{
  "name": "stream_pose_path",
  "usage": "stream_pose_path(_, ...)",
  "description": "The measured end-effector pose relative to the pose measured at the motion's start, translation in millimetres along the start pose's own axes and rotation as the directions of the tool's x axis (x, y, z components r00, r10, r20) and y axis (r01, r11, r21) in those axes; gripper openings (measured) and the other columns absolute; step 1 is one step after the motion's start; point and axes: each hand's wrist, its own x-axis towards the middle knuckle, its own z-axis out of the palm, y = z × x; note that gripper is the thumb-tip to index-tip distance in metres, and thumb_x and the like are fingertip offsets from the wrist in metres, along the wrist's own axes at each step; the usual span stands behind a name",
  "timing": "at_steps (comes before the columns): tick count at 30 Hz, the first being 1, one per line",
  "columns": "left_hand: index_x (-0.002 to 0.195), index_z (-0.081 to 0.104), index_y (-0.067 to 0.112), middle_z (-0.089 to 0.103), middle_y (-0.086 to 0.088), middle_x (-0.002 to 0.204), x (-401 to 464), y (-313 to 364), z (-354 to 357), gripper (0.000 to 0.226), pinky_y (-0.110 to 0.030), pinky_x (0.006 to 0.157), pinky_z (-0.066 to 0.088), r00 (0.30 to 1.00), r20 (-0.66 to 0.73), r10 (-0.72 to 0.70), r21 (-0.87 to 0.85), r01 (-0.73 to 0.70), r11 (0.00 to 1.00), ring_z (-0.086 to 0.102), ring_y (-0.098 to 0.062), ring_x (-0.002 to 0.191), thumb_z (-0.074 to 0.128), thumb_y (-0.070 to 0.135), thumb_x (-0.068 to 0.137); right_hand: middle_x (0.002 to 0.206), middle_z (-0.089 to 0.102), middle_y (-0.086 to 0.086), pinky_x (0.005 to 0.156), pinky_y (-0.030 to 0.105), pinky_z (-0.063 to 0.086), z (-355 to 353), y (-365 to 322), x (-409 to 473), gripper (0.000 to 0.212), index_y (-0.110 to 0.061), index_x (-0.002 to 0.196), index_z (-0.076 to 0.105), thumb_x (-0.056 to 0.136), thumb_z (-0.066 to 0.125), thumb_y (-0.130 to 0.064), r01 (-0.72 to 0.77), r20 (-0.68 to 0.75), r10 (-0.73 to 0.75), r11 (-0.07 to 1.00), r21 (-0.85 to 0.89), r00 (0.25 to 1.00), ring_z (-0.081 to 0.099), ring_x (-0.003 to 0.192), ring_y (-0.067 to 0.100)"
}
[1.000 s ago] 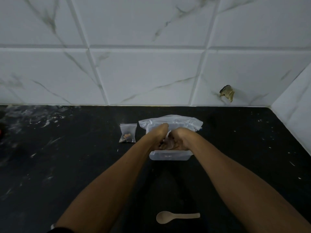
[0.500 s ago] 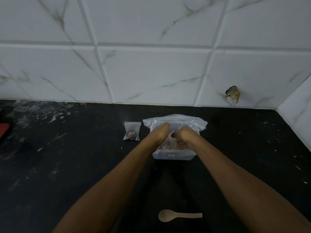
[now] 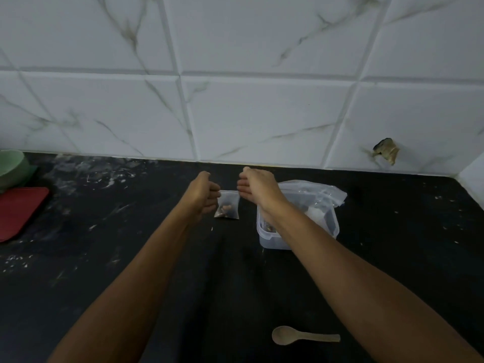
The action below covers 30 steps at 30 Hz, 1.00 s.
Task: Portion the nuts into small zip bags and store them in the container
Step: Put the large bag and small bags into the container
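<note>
Small zip bag (image 3: 227, 205) of nuts stretched between 2 pinching hands: left hand (image 3: 203, 192), right hand (image 3: 258, 188), top corners gripped.

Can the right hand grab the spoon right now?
Probably not yet: the right hand is pinching the small zip bag with the left hand. Nothing blocks the spoon once it lets go.

Both bare forearms reach forward from the lower edge of the view toward the small zip bag (image 3: 227, 205). The left hand (image 3: 203, 193) sits at the bag's left side, fingers curled, pinching its top left corner. The right hand (image 3: 258, 188) sits at the bag's right side, back of the hand up, fingers bent down onto the top right corner.
</note>
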Motion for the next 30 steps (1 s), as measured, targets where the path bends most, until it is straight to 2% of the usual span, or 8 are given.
stream_pose_path(4,0.109,0.057,0.005,0.056,-0.010,0.095,7.8,-10.5,-6.4,0.045,-0.038,0.088,0.043,0.997,-0.038,-0.067,-0.045,0.065,0.997,0.054,-0.021,0.090,0.027,0.037,0.103,0.140,0.049,0.023,0.104,0.041,0.043,24.2,7.4,12.5,0.043,-0.001,0.133,0.050,0.101,0.042,-0.029,-0.166,0.083,0.161,0.985,0.054,0.983,0.052,0.124,0.033)
stream_pose_path(9,0.083,0.050,0.006,0.050,-0.009,0.078,28.0,-20.2,-0.8,0.037,-0.027,0.055,0.049,0.986,-0.033,-0.163,-0.134,0.157,0.978,0.050,-0.019,0.071,0.028,0.029,0.103,0.091,0.062,0.012,0.075,0.031,0.052,37.1,24.9,28.3,0.033,-0.004,0.116,0.050,0.100,0.041,-0.032,-0.315,0.024,0.314,0.949,0.016,0.949,0.061,0.077,0.020)
stream_pose_path(13,0.137,0.044,-0.009,0.048,-0.043,0.128,39.6,-20.4,9.3,0.053,-0.053,0.105,0.042,0.977,0.005,-0.211,-0.199,0.208,0.958,0.053,-0.048,0.119,0.029,0.030,0.103,0.078,0.057,0.009,0.055,0.025,0.043,38.9,32.2,42.0,0.027,-0.005,0.109,0.049,0.102,0.037,-0.028,-0.354,-0.041,0.352,0.933,-0.066,0.935,0.054,0.064,0.017)
stream_pose_path(15,0.144,0.033,-0.011,0.031,-0.042,0.141,44.2,-17.6,13.9,0.055,-0.059,0.108,0.030,0.973,-0.003,-0.232,-0.201,0.226,0.953,0.032,-0.055,0.132,0.030,0.027,0.104,0.072,0.051,0.007,0.051,0.023,0.038,39.8,34.6,48.4,0.031,-0.006,0.121,0.049,0.104,0.035,-0.027,-0.360,-0.073,0.354,0.928,-0.093,0.932,0.049,0.060,0.015)
stream_pose_path(17,0.144,0.034,-0.009,0.034,-0.038,0.141,48.7,-17.8,15.0,0.054,-0.052,0.089,0.052,0.972,-0.019,-0.232,-0.209,0.223,0.952,0.044,-0.056,0.121,0.032,0.028,0.105,0.078,0.052,0.007,0.053,0.024,0.041,44.0,39.7,56.8,0.038,-0.005,0.131,0.047,0.104,0.033,-0.026,-0.359,-0.079,0.353,0.928,-0.095,0.932,0.050,0.064,0.015)
stream_pose_path(19,0.144,0.038,-0.006,0.051,-0.041,0.125,49.9,-18.8,14.6,0.054,-0.031,0.056,0.054,0.976,-0.021,-0.215,-0.220,0.205,0.954,0.067,-0.044,0.078,0.033,0.030,0.104,0.091,0.055,0.008,0.058,0.025,0.045,48.1,45.1,61.8,0.037,-0.008,0.133,0.047,0.103,0.033,-0.026,-0.357,-0.052,0.353,0.930,-0.091,0.934,0.053,0.071,0.015)
stream_pose_path(25,0.137,0.049,-0.001,0.065,-0.027,0.096,59.4,-31.1,7.8,0.052,-0.023,0.045,0.041,0.980,-0.069,-0.189,-0.199,0.172,0.965,0.053,-0.021,0.060,0.038,0.030,0.097,0.108,0.061,0.011,0.076,0.035,0.056,58.4,53.5,62.8,0.036,-0.011,0.130,0.047,0.098,0.043,-0.026,-0.349,-0.020,0.349,0.937,0.011,0.937,0.062,0.089,0.022)
stream_pose_path(30,0.100,0.065,0.011,0.067,-0.013,0.092,30.1,-39.4,-1.8,0.041,-0.032,0.070,0.050,0.992,-0.084,-0.093,-0.189,0.076,0.979,0.063,-0.019,0.083,0.029,0.031,0.105,0.116,0.063,0.012,0.081,0.040,0.057,72.7,60.2,54.0,0.062,-0.016,0.130,0.050,0.079,0.063,-0.049,-0.338,0.075,0.333,0.939,0.068,0.940,0.065,0.097,0.025)
